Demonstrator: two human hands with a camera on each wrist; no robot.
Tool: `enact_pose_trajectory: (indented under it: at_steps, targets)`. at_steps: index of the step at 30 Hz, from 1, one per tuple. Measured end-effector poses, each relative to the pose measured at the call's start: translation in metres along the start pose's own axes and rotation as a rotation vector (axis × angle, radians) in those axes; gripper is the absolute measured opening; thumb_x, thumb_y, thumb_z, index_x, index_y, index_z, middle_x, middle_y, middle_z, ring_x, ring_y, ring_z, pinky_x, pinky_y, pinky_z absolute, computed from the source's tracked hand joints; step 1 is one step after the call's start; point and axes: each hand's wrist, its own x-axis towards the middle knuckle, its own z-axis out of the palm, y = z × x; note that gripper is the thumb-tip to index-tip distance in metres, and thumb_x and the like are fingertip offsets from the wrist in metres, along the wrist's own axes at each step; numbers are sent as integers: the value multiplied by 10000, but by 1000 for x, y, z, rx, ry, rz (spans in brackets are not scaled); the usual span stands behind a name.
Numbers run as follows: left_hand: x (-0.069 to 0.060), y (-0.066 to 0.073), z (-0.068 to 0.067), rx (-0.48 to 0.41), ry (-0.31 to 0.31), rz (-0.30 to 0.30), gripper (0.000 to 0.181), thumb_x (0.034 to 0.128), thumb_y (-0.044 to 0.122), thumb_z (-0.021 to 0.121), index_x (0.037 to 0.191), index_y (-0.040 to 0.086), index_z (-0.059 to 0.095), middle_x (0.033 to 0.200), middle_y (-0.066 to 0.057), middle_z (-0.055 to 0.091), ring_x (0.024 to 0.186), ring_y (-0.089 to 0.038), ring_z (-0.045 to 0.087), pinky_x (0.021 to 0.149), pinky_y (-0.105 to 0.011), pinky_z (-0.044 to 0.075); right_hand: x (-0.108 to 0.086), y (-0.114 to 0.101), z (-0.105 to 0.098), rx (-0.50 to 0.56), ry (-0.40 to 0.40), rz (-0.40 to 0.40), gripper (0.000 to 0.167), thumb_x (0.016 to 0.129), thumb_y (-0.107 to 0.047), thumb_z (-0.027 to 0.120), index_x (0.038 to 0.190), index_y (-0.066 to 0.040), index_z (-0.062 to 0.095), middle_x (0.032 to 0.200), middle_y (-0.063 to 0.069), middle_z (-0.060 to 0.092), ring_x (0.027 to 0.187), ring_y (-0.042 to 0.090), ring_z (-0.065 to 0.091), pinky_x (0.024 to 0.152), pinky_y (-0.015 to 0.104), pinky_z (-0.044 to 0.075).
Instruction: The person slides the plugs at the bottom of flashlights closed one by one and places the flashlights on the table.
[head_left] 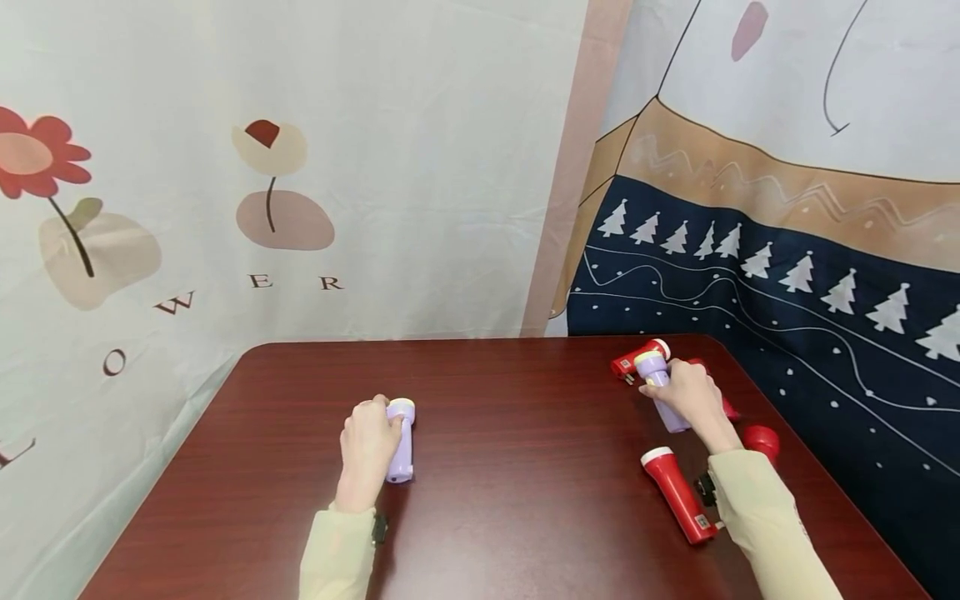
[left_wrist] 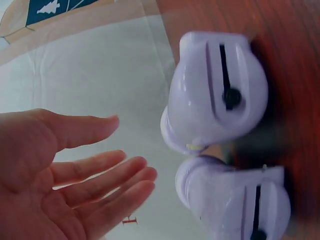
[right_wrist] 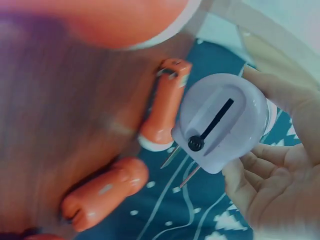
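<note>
My right hand (head_left: pixel 693 400) grips a lilac flashlight (head_left: pixel 667 408) above the far right of the table, its pale lens end tilted up and away. Two metal prongs and a black slider show at the tail of that flashlight (right_wrist: pixel 250 110) in the right wrist view. Toward the left of the table, my left hand (head_left: pixel 365 446) hovers beside another lilac flashlight (head_left: pixel 401 454). The left wrist view shows this hand (left_wrist: pixel 75 175) with thumb and fingers extended and apart. Two lilac flashlights appear there, one upper (left_wrist: pixel 192 95) and one lower (left_wrist: pixel 220 195); in the head view, only one shows.
Several red flashlights lie around my right arm: one (head_left: pixel 678 496) at the front, one (head_left: pixel 630 360) near the far edge, one (head_left: pixel 761 440) partly behind the sleeve. The brown table (head_left: pixel 517 517) meets printed cloth (head_left: pixel 450 167) at its back and right.
</note>
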Motion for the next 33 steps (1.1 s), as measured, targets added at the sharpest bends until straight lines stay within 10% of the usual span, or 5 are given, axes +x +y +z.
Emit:
enact_pose_trajectory:
  at_steps: [9, 33]
  targets:
    - [-4, 10, 14, -7, 79, 208, 221, 791, 115, 726, 919, -45, 643, 800, -202, 675, 698, -391, 652, 575, -456, 512, -6, -36, 0, 43, 69, -60, 553, 777, -363, 736, 1057, 79, 557, 897, 275, 638, 676, 320, 614, 595, 430, 543]
    - [-29, 57, 37, -57, 32, 436, 290, 791, 185, 750, 985, 1, 635, 856, -121, 704, 730, -289, 686, 608, -377, 526, -32, -113, 34, 285, 90, -75, 564, 779, -390, 732, 1042, 90, 594, 916, 246, 678, 727, 299, 634, 603, 371, 550]
